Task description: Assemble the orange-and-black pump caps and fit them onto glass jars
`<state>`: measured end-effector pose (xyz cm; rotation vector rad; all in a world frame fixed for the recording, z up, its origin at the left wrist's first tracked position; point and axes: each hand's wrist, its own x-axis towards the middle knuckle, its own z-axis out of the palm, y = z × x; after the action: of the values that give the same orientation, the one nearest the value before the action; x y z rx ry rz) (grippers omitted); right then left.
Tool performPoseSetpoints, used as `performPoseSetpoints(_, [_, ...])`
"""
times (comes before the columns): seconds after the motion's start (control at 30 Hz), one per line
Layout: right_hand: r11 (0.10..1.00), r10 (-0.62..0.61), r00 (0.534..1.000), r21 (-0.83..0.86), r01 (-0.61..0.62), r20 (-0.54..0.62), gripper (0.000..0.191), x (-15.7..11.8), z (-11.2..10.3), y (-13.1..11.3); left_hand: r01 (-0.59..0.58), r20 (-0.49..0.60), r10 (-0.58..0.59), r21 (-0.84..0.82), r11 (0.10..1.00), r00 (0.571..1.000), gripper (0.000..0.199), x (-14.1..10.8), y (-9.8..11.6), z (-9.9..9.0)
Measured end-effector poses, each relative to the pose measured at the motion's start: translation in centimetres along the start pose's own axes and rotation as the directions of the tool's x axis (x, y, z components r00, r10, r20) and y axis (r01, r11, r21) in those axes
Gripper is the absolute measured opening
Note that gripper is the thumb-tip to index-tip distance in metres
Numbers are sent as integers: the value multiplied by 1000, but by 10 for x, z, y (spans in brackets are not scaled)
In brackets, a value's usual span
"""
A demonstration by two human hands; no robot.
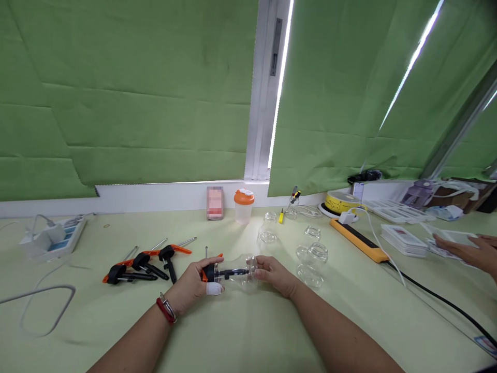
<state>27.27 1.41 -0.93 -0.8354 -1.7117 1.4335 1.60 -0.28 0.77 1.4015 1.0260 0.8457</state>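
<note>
My left hand [190, 286], with a white wrap on its thumb, grips the black-and-orange pump head [209, 272] of a clear jar. The jar [244, 267] lies sideways between my hands, just above or on the table; which of the two I cannot tell. Inside it runs the head's black rod [233, 272]. My right hand [277, 275] has its fingers closed around the jar's other end. Several similar heads [166, 256] with orange levers and metal rods lie to the left. Clear jars [318, 252] stand beyond my right hand, and another jar [268, 228] stands farther back.
An orange-lidded cup [244, 210] and a small pink box [215, 203] stand by the wall. An orange power strip [359, 241] trails a black cable to the right. Another person's hand [466, 254] is near stacked white cards [404, 240]. A charger strip [58, 241] sits far left.
</note>
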Motion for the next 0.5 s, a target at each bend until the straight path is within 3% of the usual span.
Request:
performPoseSetpoints(0.23, [997, -13, 1000, -77, 12, -10, 47, 1, 0, -3, 1, 13, -1, -28, 1000, 1000, 80, 0, 1, 1])
performPoseSetpoints(0.33, [999, -16, 1000, -37, 17, 20, 53, -1, -1, -3, -7, 4, 7, -25, 1000, 1000, 78, 0, 1, 1])
performPoseSetpoints(0.5, [998, -54, 998, 35, 55, -20, 85, -3, -5, 4, 2, -6, -2, -14, 1000, 1000, 75, 1, 2, 1])
